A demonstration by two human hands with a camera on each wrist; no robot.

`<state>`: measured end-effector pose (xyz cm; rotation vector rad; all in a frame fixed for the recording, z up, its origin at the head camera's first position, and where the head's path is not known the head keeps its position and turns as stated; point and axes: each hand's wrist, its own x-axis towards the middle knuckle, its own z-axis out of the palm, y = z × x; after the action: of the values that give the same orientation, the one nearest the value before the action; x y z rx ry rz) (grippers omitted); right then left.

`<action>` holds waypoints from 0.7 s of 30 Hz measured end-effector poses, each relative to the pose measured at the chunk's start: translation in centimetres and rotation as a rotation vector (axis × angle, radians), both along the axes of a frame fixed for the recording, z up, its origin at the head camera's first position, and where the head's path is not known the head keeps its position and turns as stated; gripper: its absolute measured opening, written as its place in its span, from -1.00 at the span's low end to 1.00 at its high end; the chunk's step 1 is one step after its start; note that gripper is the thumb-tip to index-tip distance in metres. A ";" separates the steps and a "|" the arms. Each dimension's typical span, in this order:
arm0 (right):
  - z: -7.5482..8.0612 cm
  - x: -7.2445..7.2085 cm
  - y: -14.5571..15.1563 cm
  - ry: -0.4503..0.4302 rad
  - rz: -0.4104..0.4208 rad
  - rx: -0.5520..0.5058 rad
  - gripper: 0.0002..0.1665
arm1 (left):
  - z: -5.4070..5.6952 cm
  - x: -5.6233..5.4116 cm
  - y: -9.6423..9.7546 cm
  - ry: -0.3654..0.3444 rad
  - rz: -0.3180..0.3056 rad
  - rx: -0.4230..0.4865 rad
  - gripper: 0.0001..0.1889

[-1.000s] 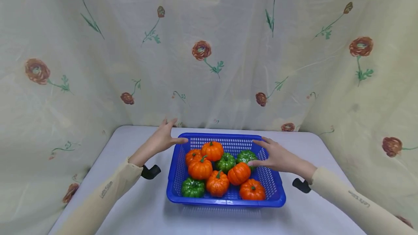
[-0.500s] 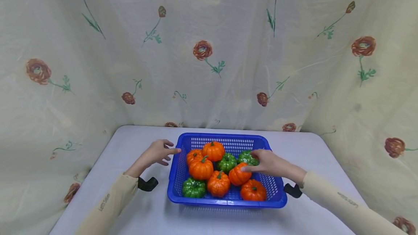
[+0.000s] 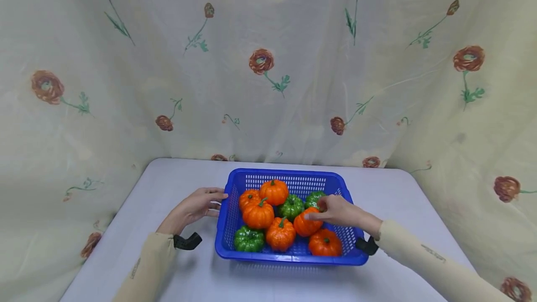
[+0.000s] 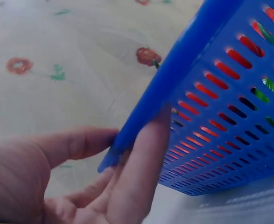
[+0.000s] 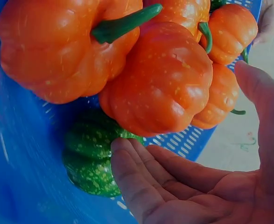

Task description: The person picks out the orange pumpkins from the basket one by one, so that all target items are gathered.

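Note:
A blue plastic basket (image 3: 289, 259) holds several small orange pumpkins (image 3: 258, 215) and green ones. At its left side my left hand (image 3: 197, 206) grips the rim (image 4: 174, 60), thumb on the edge and fingers beneath it against the outer wall. My right hand (image 3: 341, 211) is inside the basket on the right, with thumb and fingers spread apart. In the right wrist view its fingertips reach a dark green pumpkin (image 5: 87, 154), and contact looks likely but is hard to tell. An orange pumpkin (image 5: 165, 79) lies beside that green one, in front of the open palm.
The basket stands on a white table (image 3: 180, 178). Behind and at both sides hangs a pale curtain (image 3: 293, 120) with printed flowers. A black wrist strap piece (image 3: 187, 241) sticks out below the left wrist, and a similar one (image 3: 367, 245) below the right.
My left hand has come down and in to the basket's left rim and taken hold of it. My right hand has moved left and lower, over the orange and green pumpkins.

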<state>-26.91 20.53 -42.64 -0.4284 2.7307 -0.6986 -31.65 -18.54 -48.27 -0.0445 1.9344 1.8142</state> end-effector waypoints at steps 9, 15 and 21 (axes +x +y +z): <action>-1.0 -0.4 -0.2 -0.044 -0.010 -0.023 -0.51 | -1.4 -0.3 -1.1 -0.094 -0.117 0.299 -0.45; -1.4 -0.5 -0.3 -0.051 -0.033 -0.003 -0.48 | -0.8 0.0 -1.2 -0.112 -0.171 0.386 -0.52; -1.3 -0.5 -0.5 -0.057 -0.045 -0.003 -0.49 | 0.0 0.3 -1.3 -0.125 -0.186 0.379 -0.62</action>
<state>-27.45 20.01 -43.94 -0.3428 2.6943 -0.7148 -31.35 -19.79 -48.28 0.1399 1.4344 1.9669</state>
